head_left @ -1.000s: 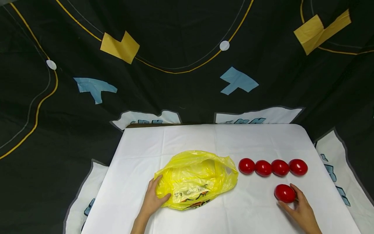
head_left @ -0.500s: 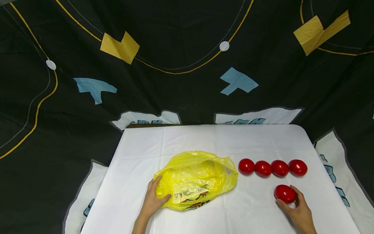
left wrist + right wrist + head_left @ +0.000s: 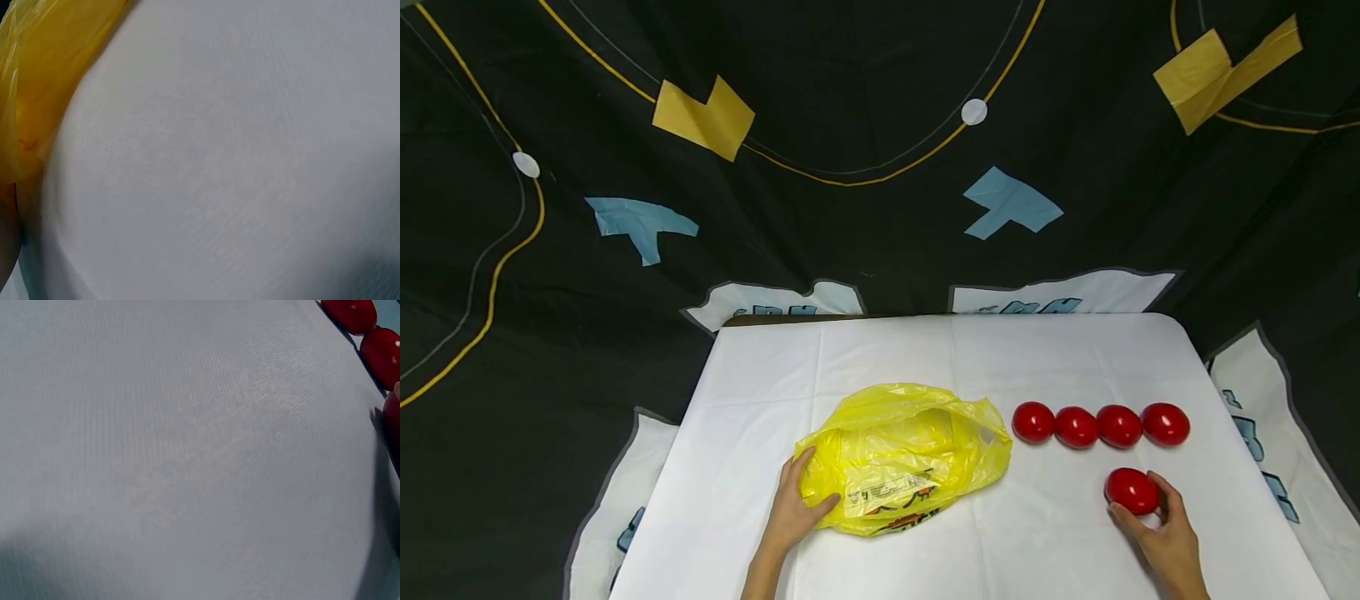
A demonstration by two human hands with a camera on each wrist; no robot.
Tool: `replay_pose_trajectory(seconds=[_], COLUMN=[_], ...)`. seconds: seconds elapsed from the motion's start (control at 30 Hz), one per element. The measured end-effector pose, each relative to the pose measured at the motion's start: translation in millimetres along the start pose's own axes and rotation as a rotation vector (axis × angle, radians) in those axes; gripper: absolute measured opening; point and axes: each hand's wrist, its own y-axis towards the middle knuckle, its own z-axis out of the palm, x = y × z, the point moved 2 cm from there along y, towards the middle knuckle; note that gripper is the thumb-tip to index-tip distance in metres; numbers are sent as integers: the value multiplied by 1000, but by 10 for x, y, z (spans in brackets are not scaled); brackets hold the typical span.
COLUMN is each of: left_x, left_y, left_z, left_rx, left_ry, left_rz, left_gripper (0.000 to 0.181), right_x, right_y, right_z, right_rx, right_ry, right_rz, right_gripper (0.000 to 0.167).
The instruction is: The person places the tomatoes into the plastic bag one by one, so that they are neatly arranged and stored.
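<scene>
In the head view, my right hand (image 3: 1167, 533) holds a glossy red egg (image 3: 1132, 491) between thumb and fingers, near the right side of the table. Several matching red eggs (image 3: 1077, 427) lie in a touching row just beyond it. On the left, a crumpled yellow plastic bag (image 3: 910, 467) lies on its side, its opening toward me. My left hand (image 3: 795, 508) holds the bag's left end, thumb over the near edge and fingers along the far side. The left wrist view catches only part of the bag (image 3: 56, 75); red eggs (image 3: 381, 356) show at the right wrist view's edge.
A white cloth covers the table (image 3: 880, 358). Behind it hangs a dark patterned curtain (image 3: 865, 242) with yellow lines and blue shapes. White patterned cloth (image 3: 1262, 417) shows past the table's right side.
The right hand's wrist has shifted slightly left while the fingers stay around the egg. My left hand and the bag keep their places. The view has tilted slightly.
</scene>
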Motion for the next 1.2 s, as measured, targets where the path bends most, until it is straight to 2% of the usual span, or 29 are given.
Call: replay_pose_trajectory(seconds=[0.37, 0.6, 0.9, 1.2], left_x=[-5, 15, 1, 9], left_y=[-2, -4, -4, -13], left_z=[22, 12, 3, 7], left_rx=[-2, -6, 0, -6], left_ry=[-33, -21, -13, -17], left_rz=[9, 12, 8, 1], left_gripper=[90, 90, 90, 90], right_x=[27, 41, 128, 226], right_y=[-38, -55, -127, -201], right_z=[11, 49, 23, 92], right_rx=[-48, -40, 18, 98], right_ry=[40, 65, 64, 63], right_rz=[11, 23, -1, -54], right_gripper=[96, 98, 98, 104])
